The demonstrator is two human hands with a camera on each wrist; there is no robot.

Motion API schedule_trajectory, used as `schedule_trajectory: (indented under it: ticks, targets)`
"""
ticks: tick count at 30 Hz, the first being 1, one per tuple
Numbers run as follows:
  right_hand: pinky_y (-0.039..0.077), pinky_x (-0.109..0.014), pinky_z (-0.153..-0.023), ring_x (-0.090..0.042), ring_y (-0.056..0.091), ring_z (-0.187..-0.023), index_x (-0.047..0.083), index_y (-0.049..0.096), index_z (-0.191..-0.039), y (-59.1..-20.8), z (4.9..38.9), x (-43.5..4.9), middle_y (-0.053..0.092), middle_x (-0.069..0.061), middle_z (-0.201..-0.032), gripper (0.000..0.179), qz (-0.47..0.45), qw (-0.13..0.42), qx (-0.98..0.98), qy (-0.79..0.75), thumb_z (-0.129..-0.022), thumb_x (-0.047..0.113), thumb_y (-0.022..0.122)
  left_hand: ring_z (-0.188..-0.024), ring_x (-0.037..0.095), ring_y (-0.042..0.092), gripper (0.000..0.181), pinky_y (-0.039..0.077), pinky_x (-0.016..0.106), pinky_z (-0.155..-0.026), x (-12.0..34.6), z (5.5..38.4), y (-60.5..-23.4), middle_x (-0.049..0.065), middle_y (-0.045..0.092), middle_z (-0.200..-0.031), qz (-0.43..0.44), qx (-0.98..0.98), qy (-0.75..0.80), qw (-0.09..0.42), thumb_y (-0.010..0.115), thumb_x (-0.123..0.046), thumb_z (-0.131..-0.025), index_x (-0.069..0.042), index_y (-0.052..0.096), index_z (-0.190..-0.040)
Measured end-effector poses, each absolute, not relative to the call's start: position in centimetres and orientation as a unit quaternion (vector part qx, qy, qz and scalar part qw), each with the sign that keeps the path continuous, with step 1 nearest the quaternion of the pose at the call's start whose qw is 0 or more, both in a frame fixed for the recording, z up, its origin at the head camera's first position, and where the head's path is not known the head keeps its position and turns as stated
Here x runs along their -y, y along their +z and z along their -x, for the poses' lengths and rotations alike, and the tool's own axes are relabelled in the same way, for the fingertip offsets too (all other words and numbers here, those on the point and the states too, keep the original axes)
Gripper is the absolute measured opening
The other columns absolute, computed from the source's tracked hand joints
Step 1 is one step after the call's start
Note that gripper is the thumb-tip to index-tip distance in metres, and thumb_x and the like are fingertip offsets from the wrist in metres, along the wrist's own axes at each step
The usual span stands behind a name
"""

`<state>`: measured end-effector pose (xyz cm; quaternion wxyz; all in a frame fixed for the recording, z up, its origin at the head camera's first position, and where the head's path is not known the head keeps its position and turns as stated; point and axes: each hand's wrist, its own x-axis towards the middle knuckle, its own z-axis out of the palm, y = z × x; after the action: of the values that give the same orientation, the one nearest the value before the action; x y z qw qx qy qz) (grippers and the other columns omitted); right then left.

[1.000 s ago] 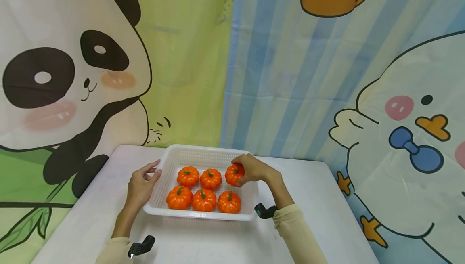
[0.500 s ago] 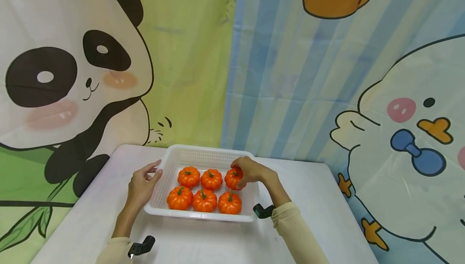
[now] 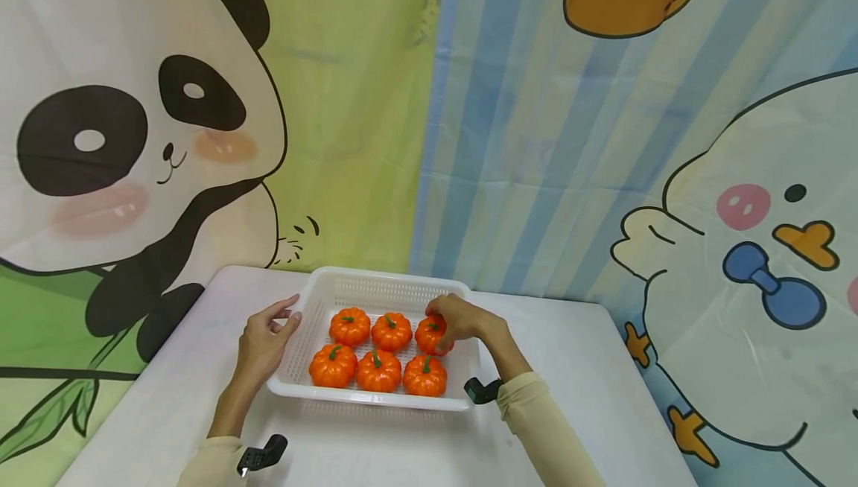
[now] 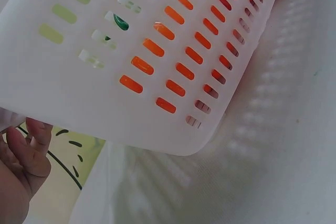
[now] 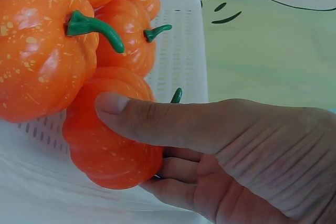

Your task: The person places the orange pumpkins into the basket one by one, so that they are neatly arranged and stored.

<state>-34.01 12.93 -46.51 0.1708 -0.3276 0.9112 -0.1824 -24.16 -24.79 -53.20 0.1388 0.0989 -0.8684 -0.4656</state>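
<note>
A white plastic basket [image 3: 372,395] with slotted walls stands on the table and holds several orange toy pumpkins [image 3: 379,371] with green stems, arranged in two rows. My right hand [image 3: 462,319] reaches over the right wall and grips the far-right pumpkin [image 3: 430,336]. In the right wrist view the thumb lies across that pumpkin [image 5: 113,156], and the other fingers are partly hidden on its far side. At the left rim, my left hand [image 3: 263,342] rests its loosely bent fingertips against the basket. The left wrist view shows those fingers [image 4: 31,150] beside the rim.
The white table [image 3: 550,353] extends around the basket. Behind it hang a yellow-green curtain [image 3: 355,115] with a panda and a blue striped curtain [image 3: 509,137] with a white bird. A black wrist camera [image 3: 261,455] sits at the left sleeve, another camera [image 3: 481,390] at the right.
My view shifts slightly, moving the scenery a little to the right. The right hand settles slightly lower over the same pumpkin and keeps its grip; the left hand stays at the rim.
</note>
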Motion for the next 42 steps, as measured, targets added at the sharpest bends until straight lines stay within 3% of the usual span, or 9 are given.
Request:
schedule_trajectory:
  ticks: [21,27,34,42]
  targets:
    - [0.055,-0.044,-0.106,-0.023,0.057,-0.115,0.002,0.068,-0.133,-47.8,34.6,-11.9,0.072,-0.008,-0.121,0.068,0.325,0.185,-0.914,-0.154,-0.074,0.011,0.101,-0.088,0.020,0.061,0.049,0.048,0.025,-0.069,24.9,24.1,-53.1,0.021,0.072,-0.131,-0.096,0.869,-0.462,0.146,0.068,-0.032,-0.109,-0.016,0.063,-0.154]
    - [0.056,-0.045,-0.105,-0.024,0.060,-0.114,0.000,0.067,-0.135,-47.7,34.6,-11.9,0.071,-0.012,-0.125,0.070,0.318,0.193,-0.915,-0.157,-0.075,0.010,0.100,-0.090,0.019,0.060,0.049,0.047,0.025,-0.070,25.0,24.1,-53.3,0.020,0.072,-0.131,-0.098,0.870,-0.462,0.143,0.068,-0.033,-0.109,-0.016,0.063,-0.155]
    - [0.054,-0.050,-0.111,-0.032,0.061,-0.124,0.000,0.066,-0.137,-47.6,34.5,-11.9,0.069,-0.017,-0.134,0.071,0.307,0.199,-0.917,-0.157,-0.075,0.008,0.100,-0.089,0.019,0.060,0.049,0.046,0.025,-0.071,24.9,24.3,-53.4,0.020,0.073,-0.131,-0.096,0.871,-0.459,0.148,0.068,-0.033,-0.109,-0.016,0.063,-0.155]
    - [0.045,-0.053,-0.124,-0.037,0.052,-0.144,0.000,0.059,-0.152,-47.2,34.2,-12.1,0.062,-0.018,-0.152,0.086,0.280,0.202,-0.926,-0.155,-0.077,0.013,0.099,-0.091,0.021,0.061,0.049,0.047,0.025,-0.072,24.9,24.3,-53.4,0.021,0.072,-0.131,-0.096,0.874,-0.453,0.147,0.067,-0.032,-0.109,-0.016,0.063,-0.155]
